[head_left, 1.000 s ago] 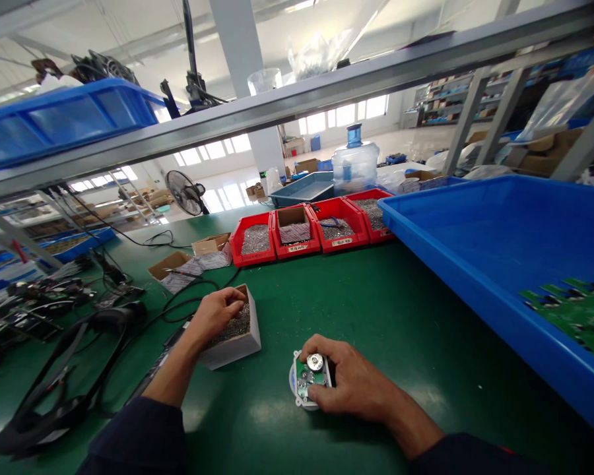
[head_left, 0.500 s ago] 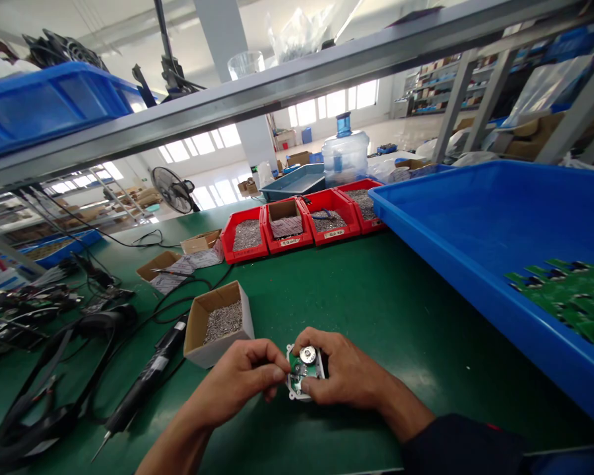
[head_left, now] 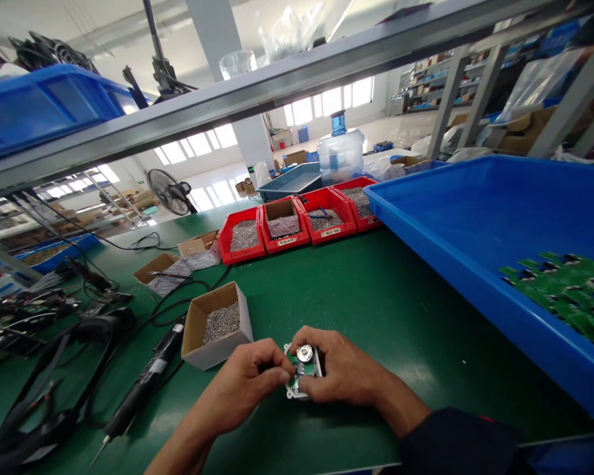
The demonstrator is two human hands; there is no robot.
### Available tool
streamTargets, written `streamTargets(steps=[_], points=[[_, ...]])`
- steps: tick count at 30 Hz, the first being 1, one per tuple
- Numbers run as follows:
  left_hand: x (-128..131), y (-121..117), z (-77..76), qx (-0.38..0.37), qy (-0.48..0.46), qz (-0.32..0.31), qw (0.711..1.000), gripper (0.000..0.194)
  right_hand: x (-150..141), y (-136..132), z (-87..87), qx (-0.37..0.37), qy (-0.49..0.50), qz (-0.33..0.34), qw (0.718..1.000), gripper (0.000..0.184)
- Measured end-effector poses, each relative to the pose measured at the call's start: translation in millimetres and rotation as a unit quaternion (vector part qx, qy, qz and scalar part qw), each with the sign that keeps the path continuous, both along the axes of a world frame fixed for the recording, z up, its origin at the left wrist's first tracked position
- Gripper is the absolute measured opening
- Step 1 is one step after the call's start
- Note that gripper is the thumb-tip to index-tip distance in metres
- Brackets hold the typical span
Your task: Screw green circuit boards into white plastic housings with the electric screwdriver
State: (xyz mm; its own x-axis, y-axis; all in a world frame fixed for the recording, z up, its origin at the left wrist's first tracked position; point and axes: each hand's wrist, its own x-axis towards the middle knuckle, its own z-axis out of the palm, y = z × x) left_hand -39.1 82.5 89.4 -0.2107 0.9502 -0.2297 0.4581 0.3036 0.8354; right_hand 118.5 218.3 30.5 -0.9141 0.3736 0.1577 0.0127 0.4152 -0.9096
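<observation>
My right hand (head_left: 339,368) grips a small white housing (head_left: 289,394) from its right side, thumb and fingers over its edges. Inside the housing lies a green circuit board (head_left: 307,369) with a round silver metal part (head_left: 305,354) on it. My left hand (head_left: 257,377) is pinched at the board's left side, fingertips over the board. Whatever sits between those fingertips is too small to make out. Left of the housing stands an open cardboard box (head_left: 243,330) of small screws. A black electric screwdriver (head_left: 146,376) lies further left.
Red bins (head_left: 242,254) of small metal parts line the back of the green table (head_left: 376,297). A large blue tray (head_left: 440,264) with green circuit boards (head_left: 569,290) stands at the right. Cables and a black strap-like loop (head_left: 34,422) lie left. A metal shelf (head_left: 218,99) crosses overhead.
My left hand's fingertips have shifted slightly right, further over the board. The right hand keeps its hold on the housing. The whole view has shifted a little.
</observation>
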Motion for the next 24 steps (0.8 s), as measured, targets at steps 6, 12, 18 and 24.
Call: streamTargets(steps=[6, 12, 18, 24], points=[[-3, -6, 9.2, 0.008, 0.086, -0.006, 0.996, 0.014, 0, 0, 0.8, 0.002, -0.01, 0.001, 1.0, 0.032], [-91, 9, 16.4, -0.03, 0.275, 0.115, 0.954, 0.03, 2, 1, 3.8, -0.019, -0.024, 0.009, 0.999, 0.035], [-149, 36, -15.7, -0.144, 0.302, 0.06, 0.94, 0.01, 0, 1, 1.9, -0.014, -0.028, 0.004, 1.0, 0.036], [-146, 32, -26.3, -0.119, 0.279, 0.084, 0.949, 0.011, 0, 2, 1.7, -0.019, -0.027, 0.004, 0.999, 0.036]])
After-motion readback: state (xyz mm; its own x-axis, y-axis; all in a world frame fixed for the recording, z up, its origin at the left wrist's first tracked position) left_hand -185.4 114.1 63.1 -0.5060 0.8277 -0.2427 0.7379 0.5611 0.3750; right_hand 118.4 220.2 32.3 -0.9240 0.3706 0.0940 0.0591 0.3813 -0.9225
